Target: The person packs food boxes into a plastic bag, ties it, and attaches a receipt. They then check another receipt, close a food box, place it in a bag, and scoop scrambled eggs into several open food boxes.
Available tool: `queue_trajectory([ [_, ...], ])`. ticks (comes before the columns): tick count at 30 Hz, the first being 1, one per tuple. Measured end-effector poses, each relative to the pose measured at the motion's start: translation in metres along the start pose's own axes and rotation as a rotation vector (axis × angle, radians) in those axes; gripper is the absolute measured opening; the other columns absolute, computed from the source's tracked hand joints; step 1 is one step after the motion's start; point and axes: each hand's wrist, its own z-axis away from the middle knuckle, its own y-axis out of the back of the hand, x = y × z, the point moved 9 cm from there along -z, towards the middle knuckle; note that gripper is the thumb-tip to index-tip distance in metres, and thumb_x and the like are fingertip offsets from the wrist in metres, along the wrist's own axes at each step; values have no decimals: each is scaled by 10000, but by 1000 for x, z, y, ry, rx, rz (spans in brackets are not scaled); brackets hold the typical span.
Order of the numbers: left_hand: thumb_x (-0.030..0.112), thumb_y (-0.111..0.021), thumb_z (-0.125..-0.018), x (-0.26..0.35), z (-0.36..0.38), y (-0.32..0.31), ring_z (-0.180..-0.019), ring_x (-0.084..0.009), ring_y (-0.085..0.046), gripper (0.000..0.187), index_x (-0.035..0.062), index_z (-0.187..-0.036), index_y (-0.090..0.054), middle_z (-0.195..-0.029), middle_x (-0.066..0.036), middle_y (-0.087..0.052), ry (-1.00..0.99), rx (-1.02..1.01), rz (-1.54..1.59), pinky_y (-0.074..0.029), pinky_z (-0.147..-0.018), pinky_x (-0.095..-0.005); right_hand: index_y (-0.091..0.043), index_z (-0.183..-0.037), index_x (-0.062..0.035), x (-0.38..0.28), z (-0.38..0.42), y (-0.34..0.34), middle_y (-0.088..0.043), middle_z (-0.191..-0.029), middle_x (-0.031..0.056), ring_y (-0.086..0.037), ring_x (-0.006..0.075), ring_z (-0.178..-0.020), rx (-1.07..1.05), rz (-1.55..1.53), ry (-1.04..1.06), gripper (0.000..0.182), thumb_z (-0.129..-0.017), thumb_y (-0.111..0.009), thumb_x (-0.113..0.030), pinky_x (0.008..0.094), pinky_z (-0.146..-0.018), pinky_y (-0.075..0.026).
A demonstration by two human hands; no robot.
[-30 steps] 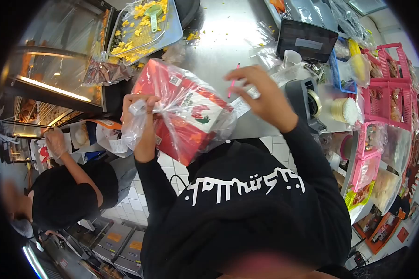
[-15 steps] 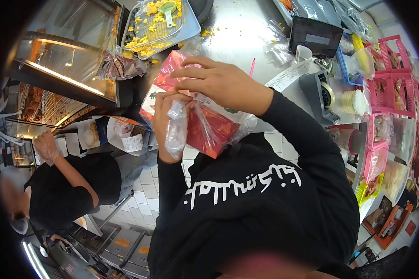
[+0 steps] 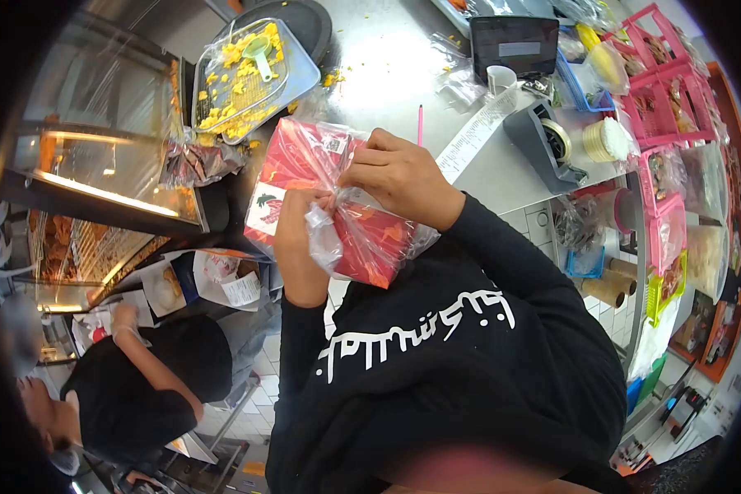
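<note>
A red printed box (image 3: 298, 152) with white panels sits at the near edge of the steel counter, inside a clear plastic bag (image 3: 324, 240). My left hand (image 3: 298, 226) is closed on the gathered bag over the middle of the box, and a loose crumpled part of the plastic hangs beside its fingers. From the right, my right hand (image 3: 403, 177) pinches the same gathered plastic, its fingertips close to those of my left hand. The exact grip between the fingertips is partly hidden.
Beyond the box stands a tray (image 3: 309, 70) of yellow crumbs with a green scoop (image 3: 258, 53). A pink pen (image 3: 421, 123), a paper receipt (image 3: 473, 136), a tape dispenser (image 3: 539, 148) and a tablet (image 3: 514, 45) lie to the right. At left, a co-worker (image 3: 140, 370) stands near a heated display.
My right hand has drawn back from across the box and now pinches the bag at its middle, uncovering more of the red box. The view has shifted, and the co-worker's arm has moved.
</note>
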Motion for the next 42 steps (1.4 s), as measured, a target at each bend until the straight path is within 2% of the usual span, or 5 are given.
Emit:
queue_trajectory([
  [13, 92, -726, -833, 0, -36, 27, -772, -127, -620, 227, -7, -965, -569, -914, -57, -592, 253, -33, 327, -503, -692, -246, -551, -1258, -113, 145, 206, -5, -565, -1288, 95, -419, 300, -1302, 13, 274, -722, 449, -835, -672, -203, 467, -1093, -301],
  [21, 39, -678, -824, 148, 37, 5, -909, -266, -612, 326, -9, -1120, -551, -991, -112, -630, -583, 122, 203, -485, -845, -360, -669, -1062, -121, 159, 192, 47, -662, -1123, 39, -568, 246, -1135, 236, 98, -572, 214, -852, -633, -104, 381, -952, -448],
  [26, 151, -599, -918, 95, 35, -133, -829, -224, -640, 177, -1, -1008, -592, -925, -130, -652, 285, -264, 521, -500, -724, -320, -644, -1071, -97, 134, 188, 86, -639, -1061, 84, -577, 284, -1069, 44, -45, -448, 264, -813, -621, -48, 370, -921, -460],
  [33, 187, -564, -953, 127, 115, -250, -867, -125, -628, 214, 4, -1062, -587, -939, -80, -663, 337, -782, 254, -490, -758, -274, -570, -1202, -85, 152, 190, 53, -554, -1235, 149, -497, 349, -1173, 14, 341, -80, 423, -782, -552, -43, 412, -994, -407],
  [42, 494, -376, -984, 96, 189, -248, -1037, -242, -603, 566, -36, -1094, -544, -1074, -152, -624, 750, -217, 835, -473, -927, -358, -697, -1005, -101, 139, 179, 147, -685, -1038, 50, -610, 247, -1042, 278, -328, -273, 275, -803, -589, 51, 345, -841, -496],
])
